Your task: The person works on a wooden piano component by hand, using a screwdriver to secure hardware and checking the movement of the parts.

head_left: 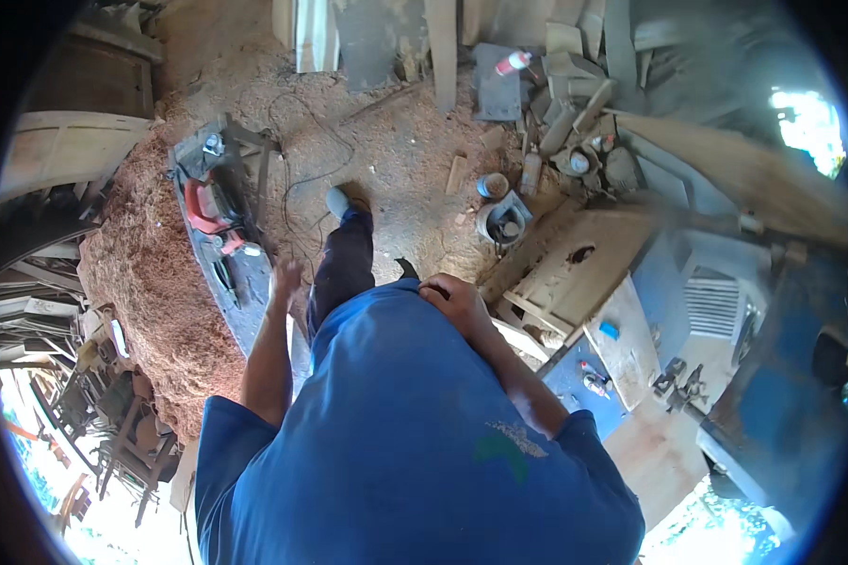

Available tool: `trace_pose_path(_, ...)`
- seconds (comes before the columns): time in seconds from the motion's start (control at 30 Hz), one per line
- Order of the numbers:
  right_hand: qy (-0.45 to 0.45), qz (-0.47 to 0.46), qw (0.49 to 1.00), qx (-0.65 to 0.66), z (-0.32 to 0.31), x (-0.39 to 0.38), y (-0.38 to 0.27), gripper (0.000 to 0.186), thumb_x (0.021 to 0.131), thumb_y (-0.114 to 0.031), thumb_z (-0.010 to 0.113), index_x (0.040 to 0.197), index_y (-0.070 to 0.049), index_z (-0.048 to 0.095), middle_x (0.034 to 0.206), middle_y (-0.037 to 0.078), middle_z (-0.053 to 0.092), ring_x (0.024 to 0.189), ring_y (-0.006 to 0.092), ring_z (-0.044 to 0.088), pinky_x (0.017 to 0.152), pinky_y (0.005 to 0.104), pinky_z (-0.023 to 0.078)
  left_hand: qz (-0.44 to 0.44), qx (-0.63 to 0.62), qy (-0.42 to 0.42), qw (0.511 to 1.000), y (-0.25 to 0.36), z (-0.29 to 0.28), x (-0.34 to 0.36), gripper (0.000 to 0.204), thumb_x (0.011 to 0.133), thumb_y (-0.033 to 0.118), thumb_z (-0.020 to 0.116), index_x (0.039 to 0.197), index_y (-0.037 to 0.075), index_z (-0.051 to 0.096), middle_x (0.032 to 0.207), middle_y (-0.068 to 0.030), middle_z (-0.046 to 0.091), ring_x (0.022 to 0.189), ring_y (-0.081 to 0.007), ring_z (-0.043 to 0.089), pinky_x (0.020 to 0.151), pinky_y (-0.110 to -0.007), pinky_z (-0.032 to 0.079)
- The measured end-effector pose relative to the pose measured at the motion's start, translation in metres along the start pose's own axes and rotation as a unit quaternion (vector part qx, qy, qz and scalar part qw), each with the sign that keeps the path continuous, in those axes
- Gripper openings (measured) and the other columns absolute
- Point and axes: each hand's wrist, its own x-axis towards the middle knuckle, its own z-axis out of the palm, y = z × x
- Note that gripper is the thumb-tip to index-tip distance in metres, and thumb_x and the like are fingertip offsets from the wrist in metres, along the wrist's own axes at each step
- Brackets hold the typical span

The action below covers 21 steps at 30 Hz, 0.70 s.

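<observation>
My left hand (285, 279) hangs beside the right edge of a low, narrow workbench (243, 318); its fingers are smeared by motion. On the bench lie a red power tool (204, 207), a smaller silver and red item (231, 245) and a dark slim tool (224, 275). At my waist, my right hand (454, 303) is closed, its fingers curled against the hem of my blue shirt (415, 377). What those fingers hold, if anything, is hidden. A dark pointed shape (407, 268) sticks out past the hem; its kind is unclear.
A heap of wood shavings (151, 292) rises left of the bench. A thin cable (287, 179) snakes over the dusty floor by my shoe (347, 201). Tins and a bucket (504, 224) stand ahead right, near a wooden cabinet frame (584, 254). Boards (382, 42) lean at the far side.
</observation>
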Motion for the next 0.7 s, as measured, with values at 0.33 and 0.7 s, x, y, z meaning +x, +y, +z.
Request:
trace_pose_path(0.33, -0.093, -0.053, 0.991, -0.082, 0.010, 0.188, -0.141, 0.033, 0.092, -0.021, 0.065, 0.117, 0.000, 0.065, 0.101, 0.019, 0.071, 0.094, 0.0312, 0.069, 0.084, 0.0393, 0.053, 0.289, 0.390, 0.180, 0.856, 0.044, -0.135, 0.141, 0.014, 0.082, 0.019, 0.060, 0.091, 0.011, 0.067, 0.086, -0.0085, 0.068, 0.087, -0.0243, 0.067, 0.072, -0.040, 0.056)
trace_pose_path(0.7, -0.271, -0.138, 0.919, -0.251, 0.031, 0.427, -0.256, 0.031, 0.093, -0.025, 0.063, 0.116, -0.005, 0.066, 0.101, 0.020, 0.069, 0.094, 0.0359, 0.068, 0.083, 0.0447, 0.054, -0.222, -0.010, 0.004, 0.975, -0.044, -0.134, 0.072, 0.018, 0.084, 0.015, 0.060, 0.088, 0.010, 0.076, 0.097, -0.0147, 0.074, 0.092, -0.0341, 0.072, 0.080, -0.047, 0.058)
